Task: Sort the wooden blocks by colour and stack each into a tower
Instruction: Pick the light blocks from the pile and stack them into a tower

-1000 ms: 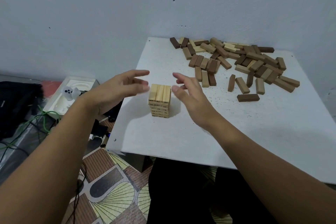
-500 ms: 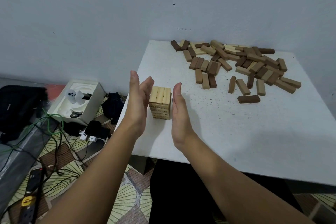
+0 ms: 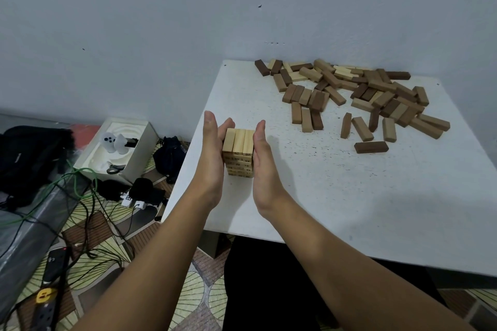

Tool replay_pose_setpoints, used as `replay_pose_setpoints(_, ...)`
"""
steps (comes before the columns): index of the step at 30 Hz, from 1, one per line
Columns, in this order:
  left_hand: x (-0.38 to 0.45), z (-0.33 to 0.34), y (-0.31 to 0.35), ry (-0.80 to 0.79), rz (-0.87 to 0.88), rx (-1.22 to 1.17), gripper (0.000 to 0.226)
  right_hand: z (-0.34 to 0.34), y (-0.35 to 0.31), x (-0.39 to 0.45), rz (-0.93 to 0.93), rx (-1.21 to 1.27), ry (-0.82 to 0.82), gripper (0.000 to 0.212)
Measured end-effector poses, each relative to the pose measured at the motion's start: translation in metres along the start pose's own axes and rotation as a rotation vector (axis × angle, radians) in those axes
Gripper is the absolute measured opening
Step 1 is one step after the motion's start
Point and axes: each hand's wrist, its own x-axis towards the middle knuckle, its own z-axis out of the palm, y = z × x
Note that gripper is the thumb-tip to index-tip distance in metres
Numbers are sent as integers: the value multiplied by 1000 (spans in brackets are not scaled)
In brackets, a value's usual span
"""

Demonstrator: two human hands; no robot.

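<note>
A short tower of light wooden blocks [image 3: 238,152] stands near the left edge of the white table [image 3: 336,191], three blocks across on top. My left hand [image 3: 212,153] presses flat against its left side with straight fingers. My right hand [image 3: 262,157] presses flat against its right side the same way. A loose pile of blocks [image 3: 349,94] in light, mid-brown and dark brown lies at the table's far right. One dark brown block [image 3: 371,147] lies apart, nearest me.
The wall runs just behind the table. On the patterned floor to the left are a white box [image 3: 118,153] with small items, black bags [image 3: 32,161], a green cable [image 3: 67,183], a power strip [image 3: 44,303] and tangled cords.
My hands turned from hovering over the tower to upright palms, then closed in until both palms press its sides. The view shifted slightly down and left.
</note>
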Motion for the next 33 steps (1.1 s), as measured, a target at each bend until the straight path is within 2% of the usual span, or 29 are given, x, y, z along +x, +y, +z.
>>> replay_pose_setpoints(10, -3, 3, 0, 16, 9, -10, 108, 4, -2, -2, -17, 43, 3, 123)
replay_pose_setpoints(15, -3, 5, 0, 18, 0, -9, 94, 6, -4, -5, -37, 55, -5, 129)
replay_pose_setpoints(23, -4, 4, 1, 19, -8, -2, 95, 5, -5, -5, -59, 58, -32, 123)
replay_pose_setpoints(25, -5, 3, 2, 21, -11, 2, 99, 4, -4, -4, -68, 52, -59, 126)
replay_pose_setpoints(26, -5, 3, 2, 20, -13, 5, 102, 3, -3, -4, -69, 36, -62, 124)
replay_pose_setpoints(33, -1, -6, 13, 36, 14, 21, 111, -9, -13, -12, -132, -60, -8, 62)
